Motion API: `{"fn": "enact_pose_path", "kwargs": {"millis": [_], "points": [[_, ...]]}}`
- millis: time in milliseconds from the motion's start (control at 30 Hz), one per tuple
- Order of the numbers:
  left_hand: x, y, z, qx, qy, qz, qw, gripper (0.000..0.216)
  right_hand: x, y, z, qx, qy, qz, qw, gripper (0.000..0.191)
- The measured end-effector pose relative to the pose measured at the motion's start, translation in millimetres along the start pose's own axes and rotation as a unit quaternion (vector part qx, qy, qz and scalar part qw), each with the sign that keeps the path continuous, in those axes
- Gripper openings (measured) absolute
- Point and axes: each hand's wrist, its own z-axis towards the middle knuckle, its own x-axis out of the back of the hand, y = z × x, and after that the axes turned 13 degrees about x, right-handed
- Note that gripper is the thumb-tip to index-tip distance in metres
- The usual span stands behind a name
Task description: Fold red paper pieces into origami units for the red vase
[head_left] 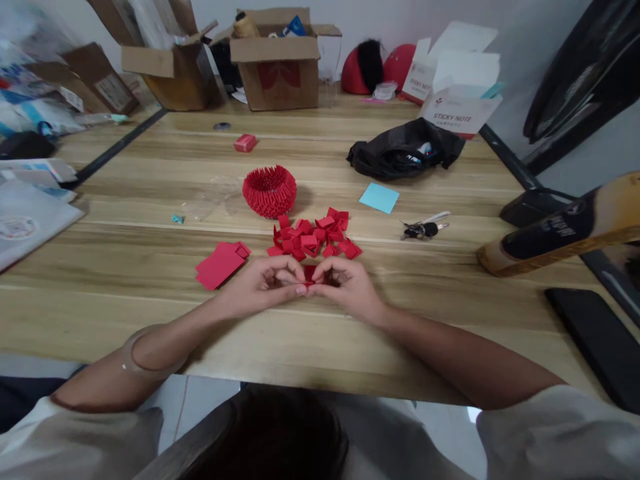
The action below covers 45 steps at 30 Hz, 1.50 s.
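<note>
While left hand (267, 283) and right hand (346, 283) pinch one paper (310, 272), uneven pressure might skew its fold; a nudge could scatter the pile (313, 237).

Office workroom, wooden table (150, 313), cardboard boxes (277, 63), sticky-note cartons (457, 110)

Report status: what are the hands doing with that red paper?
Left hand, right hand both pinching one red paper piece. Folded red pieces piled just beyond; red paper ring behind them. Nothing in the way.
</note>
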Motion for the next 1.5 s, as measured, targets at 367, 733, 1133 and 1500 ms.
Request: {"fn": "enact_pose_path", "kwargs": {"millis": [367, 733, 1133, 1500], "points": [[-3, -1, 2, -0.049, 0.149, 0.002, 0.988, 0.015, -1, 1, 1, -0.017, 0.005, -0.005, 1.0, 0.023], [3, 2, 1, -0.111, 0.163, 0.168, 0.966, 0.018, -1, 5, 2, 0.015, 0.035, -0.012, 0.999, 0.013], [8, 0, 0, -0.126, 0.142, 0.224, 0.956, 0.015, 2, 3, 0, 0.053, -0.016, -0.043, 0.998, 0.013], [5, 7, -3, -0.151, 0.146, 0.236, 0.949, 0.015, 2, 3, -1, 0.047, -0.028, -0.058, 0.997, 0.01]]}}
